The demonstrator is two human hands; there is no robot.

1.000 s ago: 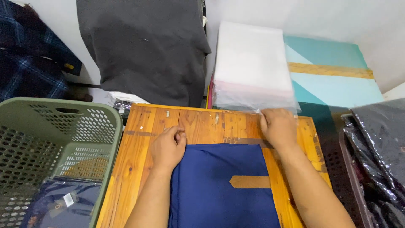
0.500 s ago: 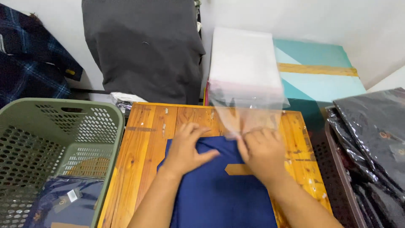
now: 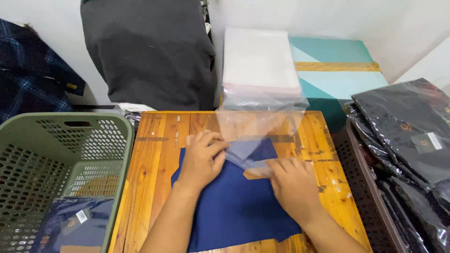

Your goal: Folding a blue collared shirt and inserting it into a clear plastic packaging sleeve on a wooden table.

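Since a second ago both hands have come back from the far edge of the bench [image 3: 154,187] onto the folded navy garment [image 3: 234,211], and a clear plastic bag [image 3: 260,122] that was on the stack is now pulled down over the garment's top edge. The left hand [image 3: 199,161] sits on the garment's upper left part, fingers [image 3: 213,143] curled, pinching the bag's open lower edge. The right hand [image 3: 293,185] lies flat-ish on the garment at right, fingers [image 3: 276,166] closed on the bag's edge together with a tan card piece [image 3: 255,174] just beside them. The garment lies mid-bench, partly under the bag mouth. A stack of clear bags [image 3: 260,58] sits behind the bench. A green basket [image 3: 61,154] at left holds a bagged navy garment [image 3: 75,225]. Bagged dark garments [image 3: 408,126] are piled at right.
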